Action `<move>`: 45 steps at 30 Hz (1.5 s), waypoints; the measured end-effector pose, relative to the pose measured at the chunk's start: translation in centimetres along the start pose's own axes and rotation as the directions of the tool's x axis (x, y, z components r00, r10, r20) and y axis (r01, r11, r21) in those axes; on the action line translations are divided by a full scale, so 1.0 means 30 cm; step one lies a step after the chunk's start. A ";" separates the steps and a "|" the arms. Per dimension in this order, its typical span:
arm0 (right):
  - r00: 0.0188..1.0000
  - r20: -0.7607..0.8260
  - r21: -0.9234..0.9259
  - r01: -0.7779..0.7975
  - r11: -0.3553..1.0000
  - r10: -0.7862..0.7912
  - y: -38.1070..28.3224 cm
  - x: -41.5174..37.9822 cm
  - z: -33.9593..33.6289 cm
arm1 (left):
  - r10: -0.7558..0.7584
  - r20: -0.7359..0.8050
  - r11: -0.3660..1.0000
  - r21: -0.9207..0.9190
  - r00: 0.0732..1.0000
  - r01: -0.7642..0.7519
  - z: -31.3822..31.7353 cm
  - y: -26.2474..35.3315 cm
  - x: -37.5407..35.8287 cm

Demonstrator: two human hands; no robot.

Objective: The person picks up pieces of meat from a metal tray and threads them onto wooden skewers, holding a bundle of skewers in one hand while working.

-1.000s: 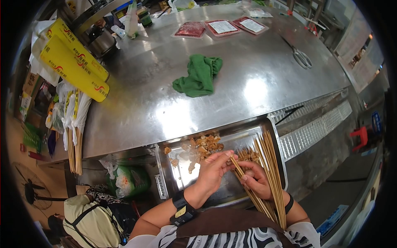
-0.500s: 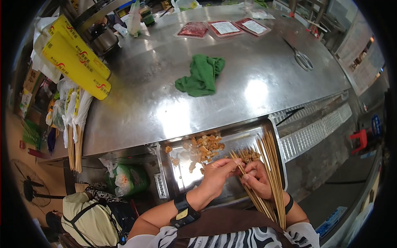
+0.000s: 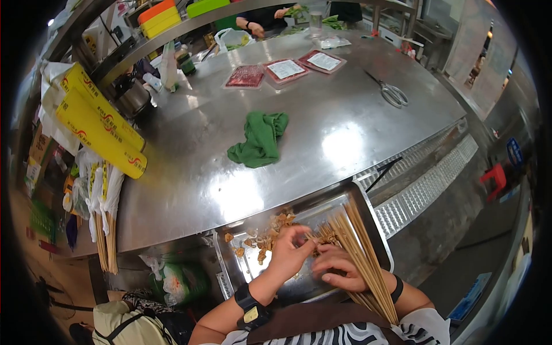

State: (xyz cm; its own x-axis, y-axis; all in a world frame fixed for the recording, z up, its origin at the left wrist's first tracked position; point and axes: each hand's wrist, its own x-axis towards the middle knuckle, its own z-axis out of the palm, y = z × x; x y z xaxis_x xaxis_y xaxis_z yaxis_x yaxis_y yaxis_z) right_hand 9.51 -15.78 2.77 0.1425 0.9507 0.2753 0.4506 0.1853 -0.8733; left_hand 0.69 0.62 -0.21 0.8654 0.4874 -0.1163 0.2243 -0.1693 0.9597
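My left hand (image 3: 289, 251) is over the steel tray (image 3: 386, 253), thumb and fingertips pinched together. What they hold is blurred. Just beside it, my right hand (image 3: 343, 269) is smeared by motion, its fingers pointing toward the left one. A bundle of thin wooden skewers (image 3: 368, 253) slants across the tray's right side and over my right wrist. Brown food pieces (image 3: 263, 241) lie loose in the tray's left part. More brown pieces (image 3: 329, 234), partly hidden behind my hands, sit around the skewer tips.
On the steel table (image 3: 190, 155) lie a green cloth (image 3: 260, 140), scissors (image 3: 393, 94) and packs of red meat (image 3: 285, 69). Yellow rolls (image 3: 103, 126) and bagged skewers (image 3: 105, 201) stand at left. Another person's hand (image 3: 255, 27) is at the far edge; someone (image 3: 129, 322) is lower left.
The view has tilted up and shifted, showing the shelf and a person at the back. My right hand's fingers have moved away from the skewer they pinched and are blurred now.
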 end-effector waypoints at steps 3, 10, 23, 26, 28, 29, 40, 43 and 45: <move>0.992 -0.014 -0.149 -0.123 0.981 0.122 -0.011 -0.015 0.026 | 0.070 -0.053 0.986 -0.147 0.996 -0.077 -0.008 0.073 0.020; 0.973 -0.020 -0.092 -0.230 0.969 0.229 -0.024 -0.010 0.030 | 0.001 0.162 0.807 -0.584 0.987 0.094 -0.011 0.173 0.019; 0.863 -0.068 0.530 -0.393 0.752 0.500 -0.028 -0.018 0.033 | -0.093 0.145 0.763 -0.625 0.985 0.164 -0.062 0.156 -0.024; 0.841 -0.069 0.684 -0.351 0.639 0.536 -0.058 -0.006 0.022 | -0.094 0.131 0.745 -0.648 0.987 0.157 -0.048 0.114 -0.019; 0.847 -0.021 0.662 -0.387 0.642 0.532 -0.067 -0.001 0.011 | -0.052 0.118 0.798 -0.592 0.992 0.112 -0.035 0.078 -0.010; 0.827 0.000 0.617 -0.443 0.651 0.562 -0.041 -0.022 0.014 | -0.070 0.113 0.816 -0.565 0.991 0.122 -0.033 0.073 -0.008; 0.870 -0.092 0.526 -0.371 0.765 0.485 -0.003 -0.022 0.044 | -0.139 -0.003 0.990 0.003 0.990 0.139 -0.298 -0.053 -0.024; 0.849 -0.091 0.496 -0.414 0.763 0.520 -0.012 -0.015 0.039 | -0.127 -0.010 0.858 0.500 0.992 0.115 -0.347 -0.029 -0.079; 0.854 -0.049 0.465 -0.439 0.769 0.518 -0.004 -0.027 0.028 | -0.083 -0.040 0.812 0.576 0.996 0.091 -0.360 -0.039 -0.106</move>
State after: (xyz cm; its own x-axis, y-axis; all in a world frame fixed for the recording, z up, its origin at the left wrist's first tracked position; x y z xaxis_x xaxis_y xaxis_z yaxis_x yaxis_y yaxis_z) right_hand 8.62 -16.36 2.31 0.3983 0.8958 -0.1974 -0.1258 -0.1598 -0.9791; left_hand -7.16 8.51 1.81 0.8252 0.5336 -0.1853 0.5189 -0.5865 0.6219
